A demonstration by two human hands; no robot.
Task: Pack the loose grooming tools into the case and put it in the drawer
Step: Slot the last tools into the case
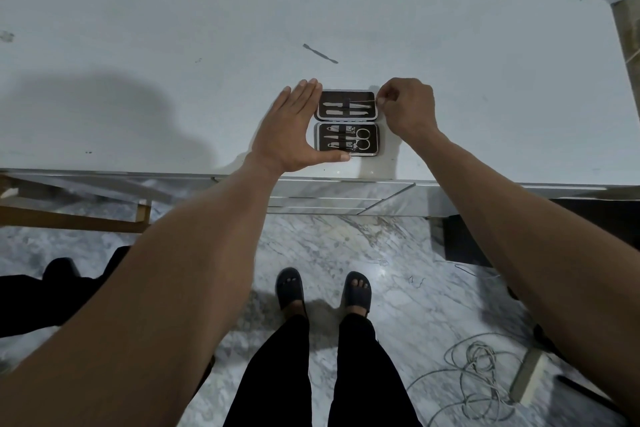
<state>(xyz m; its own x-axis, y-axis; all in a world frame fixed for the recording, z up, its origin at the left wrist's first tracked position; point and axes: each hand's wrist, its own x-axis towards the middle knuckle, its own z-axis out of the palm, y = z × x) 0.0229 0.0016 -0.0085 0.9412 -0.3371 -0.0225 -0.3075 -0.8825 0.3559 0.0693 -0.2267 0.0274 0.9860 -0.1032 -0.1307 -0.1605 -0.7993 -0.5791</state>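
A black grooming case (346,122) lies open flat near the front edge of the white table (173,62). Its near half holds scissors, clippers and other metal tools; its far half holds two flat tools under an elastic strap. My right hand (407,106) pinches the end of a thin metal tool (363,100) that lies across the top of the far half, its tip at the strap. My left hand (291,132) is spread flat against the case's left side, thumb along its front edge. One loose dark metal tool (320,53) lies on the table beyond the case.
Drawer fronts (329,194) show below the table's front edge. A wooden frame (69,215) stands at the lower left. On the marble floor are my feet in dark sandals and a tangle of cable (481,371) at the right.
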